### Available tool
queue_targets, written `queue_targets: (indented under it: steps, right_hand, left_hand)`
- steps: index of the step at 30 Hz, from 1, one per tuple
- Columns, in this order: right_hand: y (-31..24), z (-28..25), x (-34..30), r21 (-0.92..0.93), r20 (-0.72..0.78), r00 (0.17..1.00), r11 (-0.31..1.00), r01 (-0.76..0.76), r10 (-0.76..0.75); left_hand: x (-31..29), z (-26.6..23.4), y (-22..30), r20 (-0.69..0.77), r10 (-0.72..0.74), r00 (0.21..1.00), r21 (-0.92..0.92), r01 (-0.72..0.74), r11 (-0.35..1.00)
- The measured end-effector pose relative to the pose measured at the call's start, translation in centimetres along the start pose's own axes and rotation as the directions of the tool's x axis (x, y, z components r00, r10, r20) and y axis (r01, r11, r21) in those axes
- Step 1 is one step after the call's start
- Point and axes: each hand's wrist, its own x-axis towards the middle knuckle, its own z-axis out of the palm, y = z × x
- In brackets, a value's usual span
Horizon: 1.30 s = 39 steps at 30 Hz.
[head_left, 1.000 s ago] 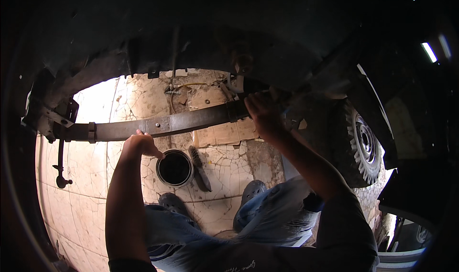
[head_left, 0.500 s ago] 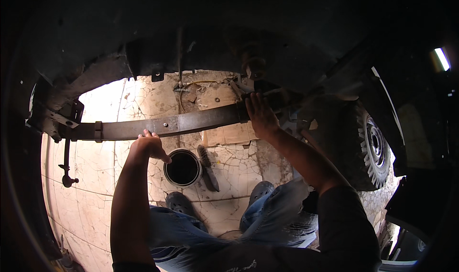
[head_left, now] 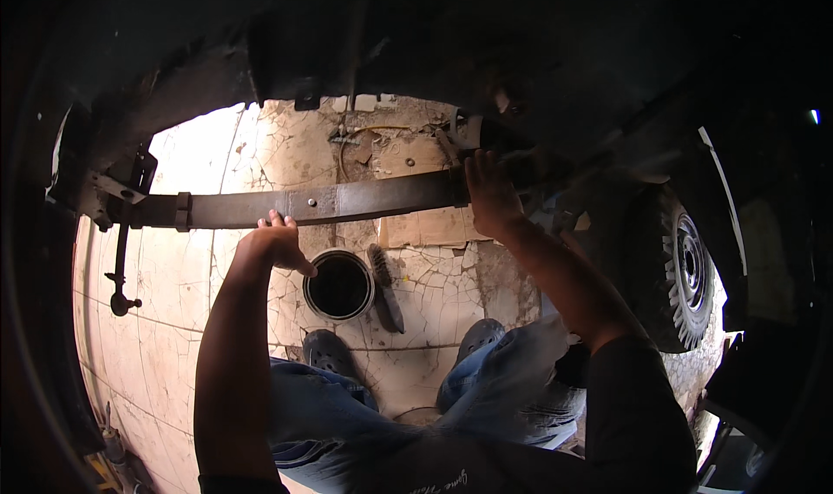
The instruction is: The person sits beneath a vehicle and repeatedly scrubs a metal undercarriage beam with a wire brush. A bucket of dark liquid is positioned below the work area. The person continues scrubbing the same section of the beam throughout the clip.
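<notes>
Head, left hand (head_left: 276, 244) thumb-out, right hand (head_left: 493, 199) outstretched

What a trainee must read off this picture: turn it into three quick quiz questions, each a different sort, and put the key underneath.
1. Multiple choice. Where is the left hand?
A) on the wheel
B) at the lower edge of the curved metal bar
C) on a shoe

2. True or false: the right hand is down inside the round tin.

3. Fill in the blank: as the person sees it, the brush lies just to the ____ of the round tin.

Key: 1. B. 2. False; it is up at the right part of the curved metal bar. 3. right.
</notes>
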Motion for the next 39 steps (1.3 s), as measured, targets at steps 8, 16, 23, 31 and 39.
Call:
queue_targets:
  steps: [8,16,23,31,39]
  right_hand:
    - [-0.6,-0.7,-1.1,-0.141,0.006,1.0,0.99,0.004,-0.003]
    - [-0.9,-0.1,-1.8,0.048,0.035,0.999,0.998,-0.027,0.025]
    - [-0.3,-1.4,0.6,0.027,0.074,0.995,0.998,-0.062,0.06]
    - [-0.6,-1.0,-1.6,-0.181,0.079,0.996,0.982,0.063,-0.049]
    - [-1.1,-2.5,-0.8,-0.132,0.112,0.994,0.991,0.006,0.009]
  left_hand:
    - [-0.4,-0.5,0.0,0.013,-0.008,1.0,-0.011,0.008,1.0]
    - [-0.8,-0.6,0.2,0.003,-0.002,1.0,0.0,0.002,1.0]
    - [-0.9,-0.5,-0.1,0.031,-0.016,0.999,0.009,0.016,1.0]
    - [-1.0,-0.7,0.1,0.018,0.004,1.0,0.008,-0.005,1.0]
    - [-0.7,-0.1,0.1,0.002,0.006,1.0,0.021,-0.006,1.0]
